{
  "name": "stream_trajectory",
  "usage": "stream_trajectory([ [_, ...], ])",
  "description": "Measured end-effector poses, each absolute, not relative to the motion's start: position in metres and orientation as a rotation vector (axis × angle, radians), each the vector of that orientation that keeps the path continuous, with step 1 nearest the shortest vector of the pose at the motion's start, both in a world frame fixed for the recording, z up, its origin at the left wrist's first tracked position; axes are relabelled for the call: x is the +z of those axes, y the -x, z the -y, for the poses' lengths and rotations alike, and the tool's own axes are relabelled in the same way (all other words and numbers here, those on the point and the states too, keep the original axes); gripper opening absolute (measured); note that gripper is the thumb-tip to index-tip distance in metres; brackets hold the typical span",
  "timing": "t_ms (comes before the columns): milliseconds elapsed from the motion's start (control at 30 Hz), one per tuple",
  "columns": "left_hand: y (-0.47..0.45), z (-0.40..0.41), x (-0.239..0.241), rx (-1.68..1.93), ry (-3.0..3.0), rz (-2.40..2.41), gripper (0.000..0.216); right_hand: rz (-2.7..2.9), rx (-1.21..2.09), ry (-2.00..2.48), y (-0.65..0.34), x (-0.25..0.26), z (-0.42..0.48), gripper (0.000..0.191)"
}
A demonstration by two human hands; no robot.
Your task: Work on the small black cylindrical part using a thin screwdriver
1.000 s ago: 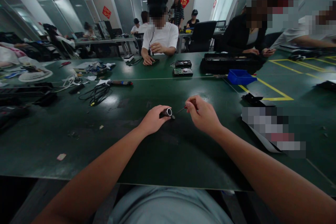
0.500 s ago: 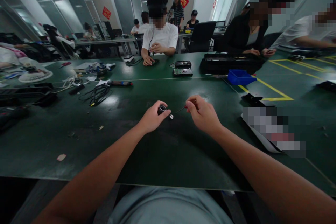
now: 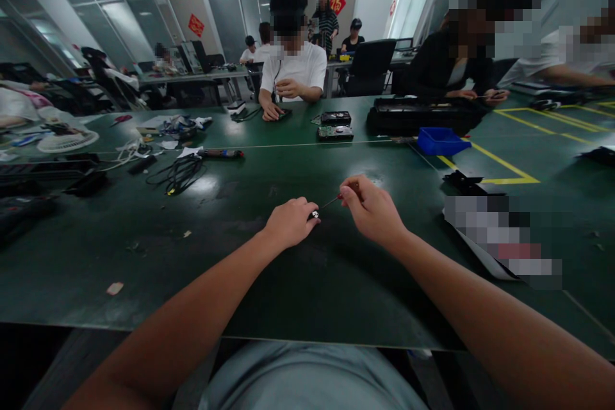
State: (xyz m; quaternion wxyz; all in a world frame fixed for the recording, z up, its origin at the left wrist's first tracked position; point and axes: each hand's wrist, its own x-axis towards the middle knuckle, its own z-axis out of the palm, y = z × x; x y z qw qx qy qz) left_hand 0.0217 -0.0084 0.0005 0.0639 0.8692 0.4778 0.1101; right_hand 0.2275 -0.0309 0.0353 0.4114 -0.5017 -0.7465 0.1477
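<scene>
My left hand (image 3: 292,223) is closed, back upward, with its thumb and fingertips around a small white-and-black part (image 3: 314,214) just above or at the table surface. Whether anything else sits inside that palm is hidden. In my right hand (image 3: 375,210), closed, is a screwdriver (image 3: 332,200) with a thin metal shaft and a reddish-brown handle. Its shaft points left and down, and the tip is at or very near the small part; contact cannot be made out.
Across the green table (image 3: 230,295) lie two hard drives (image 3: 335,132), a blue bin (image 3: 442,141) and a long black casing (image 3: 423,116). A corded tool (image 3: 218,154) with coiled black cable is at left. Co-workers sit opposite and at the right.
My left hand has turned over, back upward, and its fingers have closed around the small part. The black cylinder it held is out of sight. My right hand stays nearly still.
</scene>
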Motion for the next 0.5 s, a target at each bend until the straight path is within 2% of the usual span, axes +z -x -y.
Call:
stream_trajectory([
  [233,-0.020,0.006,0.006,0.320,-2.540,-1.460,0.025,1.902,0.359,1.250,-0.228,0.034,0.029,0.019],
  [500,0.003,-0.005,0.011,0.607,-2.190,-1.381,0.021,1.906,0.370,1.240,-0.228,0.032,0.029,0.019],
])
